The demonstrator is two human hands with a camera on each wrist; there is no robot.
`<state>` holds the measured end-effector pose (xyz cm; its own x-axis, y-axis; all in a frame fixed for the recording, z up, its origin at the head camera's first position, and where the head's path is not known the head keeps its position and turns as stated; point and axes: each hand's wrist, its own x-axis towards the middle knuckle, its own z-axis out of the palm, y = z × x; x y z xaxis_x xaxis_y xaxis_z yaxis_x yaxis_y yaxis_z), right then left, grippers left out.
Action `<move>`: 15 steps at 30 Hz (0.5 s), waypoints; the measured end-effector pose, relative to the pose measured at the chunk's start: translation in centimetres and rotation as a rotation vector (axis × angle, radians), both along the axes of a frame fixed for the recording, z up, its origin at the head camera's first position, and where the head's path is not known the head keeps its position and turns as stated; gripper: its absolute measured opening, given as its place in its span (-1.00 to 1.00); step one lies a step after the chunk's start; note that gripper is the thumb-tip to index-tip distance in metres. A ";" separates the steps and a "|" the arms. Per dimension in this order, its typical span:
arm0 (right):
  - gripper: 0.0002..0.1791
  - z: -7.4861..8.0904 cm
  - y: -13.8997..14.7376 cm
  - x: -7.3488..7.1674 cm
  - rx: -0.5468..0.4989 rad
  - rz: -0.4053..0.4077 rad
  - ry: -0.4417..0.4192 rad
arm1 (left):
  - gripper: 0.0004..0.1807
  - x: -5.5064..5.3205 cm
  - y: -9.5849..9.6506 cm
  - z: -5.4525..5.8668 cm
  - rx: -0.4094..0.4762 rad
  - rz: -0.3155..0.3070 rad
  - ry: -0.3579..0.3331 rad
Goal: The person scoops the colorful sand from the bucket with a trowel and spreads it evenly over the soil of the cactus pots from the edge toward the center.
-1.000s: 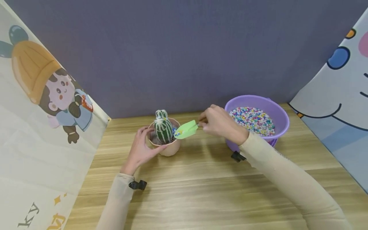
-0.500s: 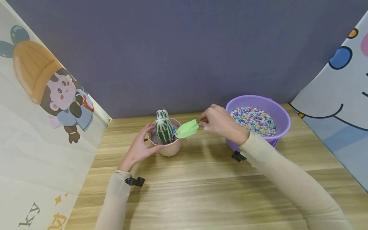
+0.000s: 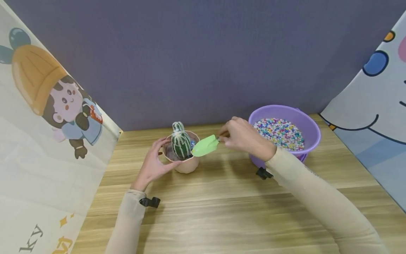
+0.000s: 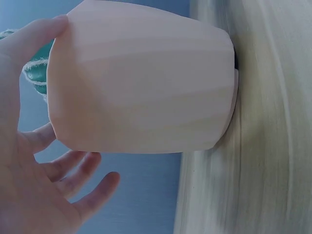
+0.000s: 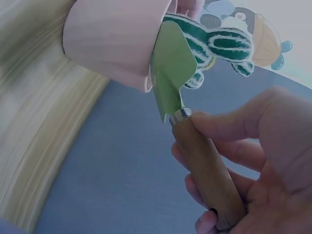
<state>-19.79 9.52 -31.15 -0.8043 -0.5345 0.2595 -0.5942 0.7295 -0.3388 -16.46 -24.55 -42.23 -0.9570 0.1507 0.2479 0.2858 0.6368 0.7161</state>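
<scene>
A green striped cactus stands in a pale pink plant pot, with some blue beads beside its stem. My left hand holds the pot by its rim, thumb at the front and fingers round the far left side. In the left wrist view the thumb presses the rim and the little finger sticks out free. My right hand grips the wooden handle of a small trowel. The trowel's light green blade tilts down over the pot's right rim, its tip close to the cactus.
On the right stands a purple bucket filled partway with small multicoloured beads, just behind my right forearm. A dark fabric wall closes off the back of the wooden table. Printed cartoon panels flank both sides.
The beads on the trowel blade have slid off into the pot, and the blade has tipped a little lower. My left hand has shifted slightly at the pot.
</scene>
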 end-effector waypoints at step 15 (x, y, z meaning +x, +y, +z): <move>-0.86 -0.1 0.5 -0.2 0.008 -0.002 -0.035 | -0.03 0.1 0.2 -0.1 -0.022 0.013 0.030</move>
<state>-20.02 9.99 -31.26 -0.8137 -0.5350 0.2272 -0.5808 0.7332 -0.3536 -16.31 -24.34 -42.34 -0.9512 0.1436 0.2730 0.2980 0.6564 0.6930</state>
